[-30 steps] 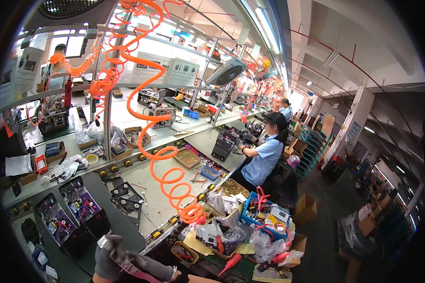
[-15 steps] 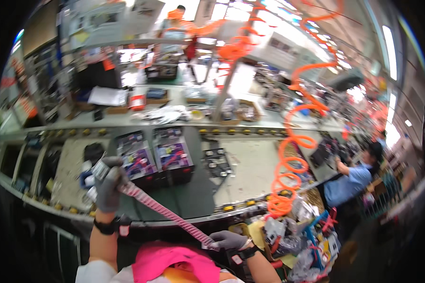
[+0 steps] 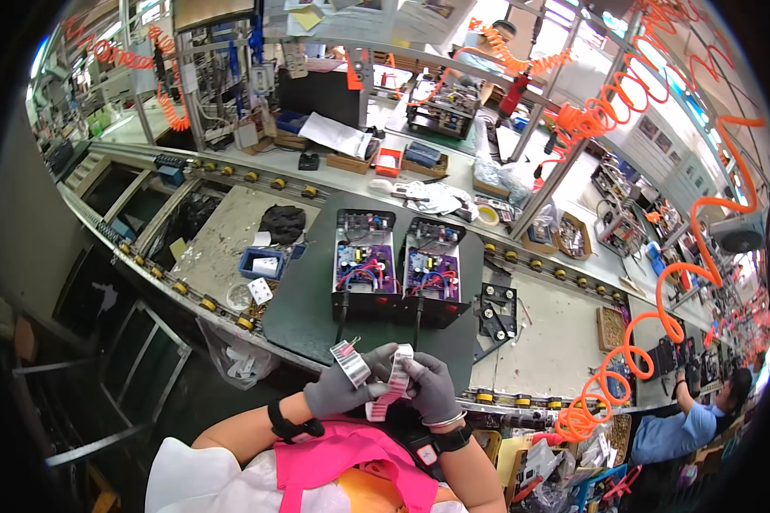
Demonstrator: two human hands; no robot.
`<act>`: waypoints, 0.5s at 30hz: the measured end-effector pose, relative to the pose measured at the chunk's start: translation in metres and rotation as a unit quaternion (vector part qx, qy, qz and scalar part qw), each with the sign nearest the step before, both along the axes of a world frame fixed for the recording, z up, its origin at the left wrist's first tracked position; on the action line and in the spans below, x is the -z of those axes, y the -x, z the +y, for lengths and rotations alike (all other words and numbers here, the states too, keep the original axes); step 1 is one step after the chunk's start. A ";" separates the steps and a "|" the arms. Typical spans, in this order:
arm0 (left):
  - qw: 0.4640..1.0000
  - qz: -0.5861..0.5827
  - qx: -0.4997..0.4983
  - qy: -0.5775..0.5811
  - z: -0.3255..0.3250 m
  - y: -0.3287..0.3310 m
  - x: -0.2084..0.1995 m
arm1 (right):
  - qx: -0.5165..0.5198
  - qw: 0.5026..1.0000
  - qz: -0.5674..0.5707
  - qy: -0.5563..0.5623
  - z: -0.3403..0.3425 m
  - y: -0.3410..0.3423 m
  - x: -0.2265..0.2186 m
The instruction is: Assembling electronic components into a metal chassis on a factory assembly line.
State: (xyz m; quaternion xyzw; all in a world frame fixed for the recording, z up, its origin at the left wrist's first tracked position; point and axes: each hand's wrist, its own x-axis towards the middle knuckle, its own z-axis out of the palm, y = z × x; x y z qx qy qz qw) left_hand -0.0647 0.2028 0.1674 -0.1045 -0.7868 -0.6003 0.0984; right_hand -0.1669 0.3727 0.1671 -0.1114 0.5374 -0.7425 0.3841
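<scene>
Both my hands wear grey gloves and are close together, just below the near edge of a dark green board point(image 3: 304, 295). My left hand point(image 3: 340, 393) is closed around a small roll of labels point(image 3: 351, 363). From it a white strip of labels with reddish bars point(image 3: 392, 395) runs across to my right hand point(image 3: 434, 392), whose fingers pinch it. Beyond my hands, two open black-cased units point(image 3: 364, 301) stand side by side on the board. Purple circuit boards point(image 3: 368, 263) and coloured wires show inside them, and a black cable hangs from the front of each.
Left of the board lie a blue bin point(image 3: 261, 263) and a crumpled black bag point(image 3: 282, 224). A black bracket plate point(image 3: 498, 312) is to the right. An orange coiled hose point(image 3: 629, 368) hangs further right, near a co-worker in blue point(image 3: 680, 432). Yellow rollers point(image 3: 180, 288) line the conveyor.
My hands have come together from far apart, and the label strip stretched between them is now short. The view has swung left, so the units appear further right.
</scene>
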 end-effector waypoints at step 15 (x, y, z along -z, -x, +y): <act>0.962 -0.106 -0.099 -0.231 -0.021 0.009 0.009 | -0.184 0.972 0.126 -0.071 -0.003 -0.024 0.030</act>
